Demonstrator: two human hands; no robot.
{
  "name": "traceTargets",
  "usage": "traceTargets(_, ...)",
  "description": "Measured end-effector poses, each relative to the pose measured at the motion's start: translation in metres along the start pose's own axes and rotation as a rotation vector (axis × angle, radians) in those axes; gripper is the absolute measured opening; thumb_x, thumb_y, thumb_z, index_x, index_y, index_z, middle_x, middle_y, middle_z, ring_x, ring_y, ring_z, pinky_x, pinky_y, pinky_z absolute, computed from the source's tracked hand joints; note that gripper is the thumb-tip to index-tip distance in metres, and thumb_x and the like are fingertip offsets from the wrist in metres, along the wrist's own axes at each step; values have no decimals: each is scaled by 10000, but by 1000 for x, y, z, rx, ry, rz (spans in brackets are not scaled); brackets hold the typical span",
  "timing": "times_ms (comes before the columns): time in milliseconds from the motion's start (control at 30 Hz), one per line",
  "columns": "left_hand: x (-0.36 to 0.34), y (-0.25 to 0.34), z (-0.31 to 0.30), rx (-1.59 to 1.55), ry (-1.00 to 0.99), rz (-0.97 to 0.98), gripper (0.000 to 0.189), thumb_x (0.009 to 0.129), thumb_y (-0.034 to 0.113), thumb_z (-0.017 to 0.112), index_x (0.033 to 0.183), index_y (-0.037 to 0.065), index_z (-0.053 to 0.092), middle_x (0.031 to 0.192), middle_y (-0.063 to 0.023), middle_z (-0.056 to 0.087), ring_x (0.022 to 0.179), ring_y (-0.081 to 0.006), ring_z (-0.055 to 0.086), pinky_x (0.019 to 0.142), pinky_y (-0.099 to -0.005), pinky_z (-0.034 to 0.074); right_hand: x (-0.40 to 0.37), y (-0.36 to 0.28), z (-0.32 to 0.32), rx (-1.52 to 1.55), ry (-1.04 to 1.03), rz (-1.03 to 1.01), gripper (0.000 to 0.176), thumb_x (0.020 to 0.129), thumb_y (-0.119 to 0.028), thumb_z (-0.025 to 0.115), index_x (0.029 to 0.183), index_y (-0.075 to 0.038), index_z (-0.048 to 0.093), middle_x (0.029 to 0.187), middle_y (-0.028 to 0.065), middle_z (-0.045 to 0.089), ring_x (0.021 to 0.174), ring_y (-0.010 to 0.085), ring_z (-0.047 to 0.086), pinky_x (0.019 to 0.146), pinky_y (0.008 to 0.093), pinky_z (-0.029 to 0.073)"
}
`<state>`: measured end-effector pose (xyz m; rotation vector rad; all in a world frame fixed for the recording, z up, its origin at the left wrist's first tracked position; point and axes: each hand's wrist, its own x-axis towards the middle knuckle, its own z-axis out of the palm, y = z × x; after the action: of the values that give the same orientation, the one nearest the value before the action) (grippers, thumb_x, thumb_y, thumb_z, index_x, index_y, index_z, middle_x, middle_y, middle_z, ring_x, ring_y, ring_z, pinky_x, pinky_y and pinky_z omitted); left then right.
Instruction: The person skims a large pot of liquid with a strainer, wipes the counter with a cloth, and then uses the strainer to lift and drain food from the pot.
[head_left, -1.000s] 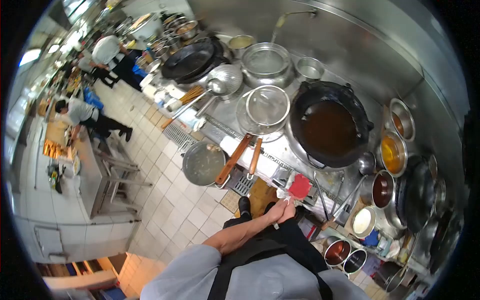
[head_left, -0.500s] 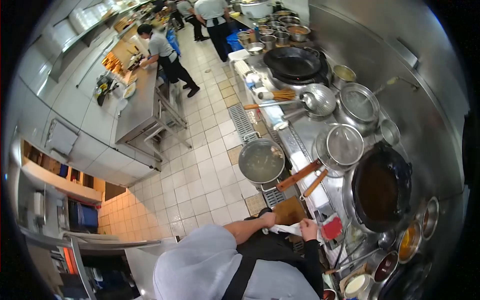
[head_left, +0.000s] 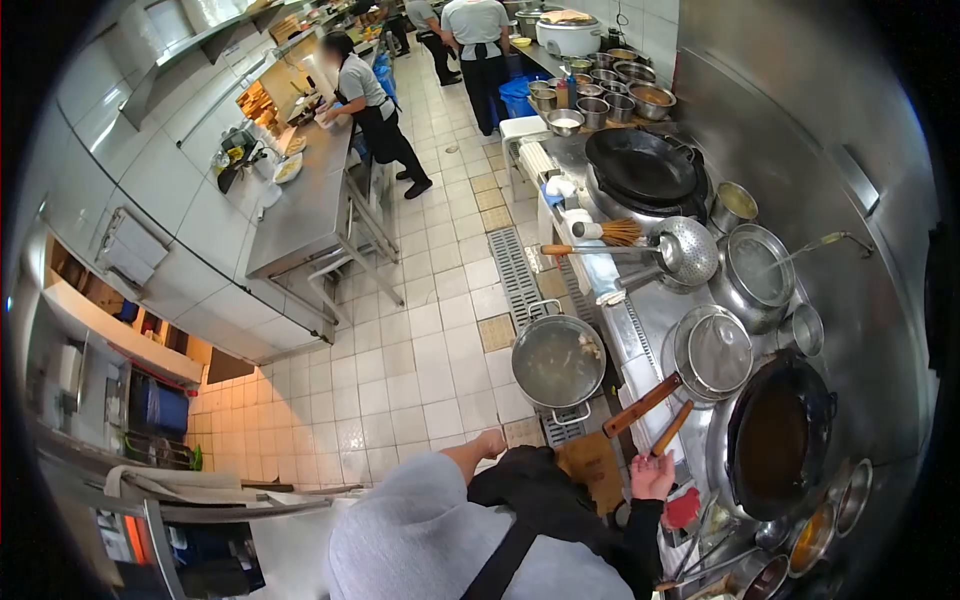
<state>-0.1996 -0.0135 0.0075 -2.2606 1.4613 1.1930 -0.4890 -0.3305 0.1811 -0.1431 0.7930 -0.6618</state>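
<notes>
My left hand [head_left: 490, 444] is out over the floor below the large metal pot [head_left: 558, 362], its fingers curled closed; what they hold, if anything, is hidden. My right hand [head_left: 652, 477] is at the counter edge with its fingers apart, at the lower end of a strainer's wooden handle [head_left: 672, 428]. A second, darker wooden handle [head_left: 642, 405] lies just above it. Both handles lead toward mesh strainers [head_left: 720, 352]. Beside my right wrist is a red cloth [head_left: 682, 508]. A brown board [head_left: 592, 470] lies between my hands, lower than the counter.
A black wok [head_left: 780, 435] with brown liquid stands on the right. Up the counter are a perforated ladle [head_left: 688, 252], a bamboo brush [head_left: 620, 233] and more woks [head_left: 640, 165]. A person [head_left: 365, 100] works at the steel table [head_left: 300, 215]; others stand farther back.
My hands have moved apart, and the white cloth that was between them is out of sight. My right hand has come to the wooden handle. The view has shifted.
</notes>
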Motion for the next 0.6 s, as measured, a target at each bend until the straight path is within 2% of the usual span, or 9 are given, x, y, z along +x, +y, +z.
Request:
traceTargets(67,29,-25,50,-129,-20,-86,205,730,242,729,755,41,757,827,-204,713,766,-364,695,696,-451,562,-4,-8,28,25,55,-35,322,964,-382,649,985,-66,593,933,80,590,788,192,587,677,297,510)
traceTargets(100,45,-39,76,-193,-25,-130,202,721,253,745,726,51,757,793,-191,715,734,-359,692,677,-448,561,6,-20,17,30,-13,7,305,971,-368,640,983,-68,590,884,69,580,716,161,557,591,273,471)
traceTargets(200,27,-39,50,-185,0,-89,223,727,245,722,653,35,717,731,-189,696,657,-333,685,624,-432,558,39,-43,-30,-110,-152,53,218,997,-302,609,1016,-85,589,734,19,527,506,65,418,369,210,310)
traceTargets(267,18,-36,19,-284,38,-82,221,751,204,684,638,13,686,694,-181,678,606,-299,667,573,-413,540,19,-56,-2,-385,11,-128,180,994,-272,617,1016,-98,579,710,-8,518,481,54,412,363,210,302)
traceTargets(333,1,-9,-28,-684,31,-184,190,790,132,632,675,-16,662,674,-168,660,574,-257,635,522,-393,506,-19,-63,36,-644,229,-272,146,991,-242,625,1017,-110,568,686,-34,509,455,42,407,358,210,295)
traceTargets(400,-21,30,-68,-938,35,-257,168,829,60,581,712,-45,638,654,-154,642,543,-215,604,471,-372,472,-44,-70,45,-623,205,-410,137,1000,-227,610,1015,-103,551,711,-27,526,465,49,410,387,223,296)
traceTargets(433,-14,21,-66,-976,39,-249,177,838,75,580,728,-49,642,665,-147,646,554,-214,606,479,-372,472,-64,-76,59,-513,124,-448,146,1008,-226,598,1013,-89,549,720,-26,530,483,49,422,396,223,290)
traceTargets(500,-3,-2,-46,-881,14,-156,200,855,104,578,762,-57,651,685,-132,654,576,-212,610,496,-371,471,-74,-83,40,-691,269,-614,203,993,-224,603,1101,-58,558,775,73,587,588,165,519,511,302,380)
traceTargets(600,25,-38,-9,-678,38,32,244,881,148,575,811,-69,664,716,-110,666,608,-210,615,521,-369,469,-97,-102,0,-1012,628,-871,337,971,-221,611,1233,-13,572,858,222,672,744,339,665,685,421,516)
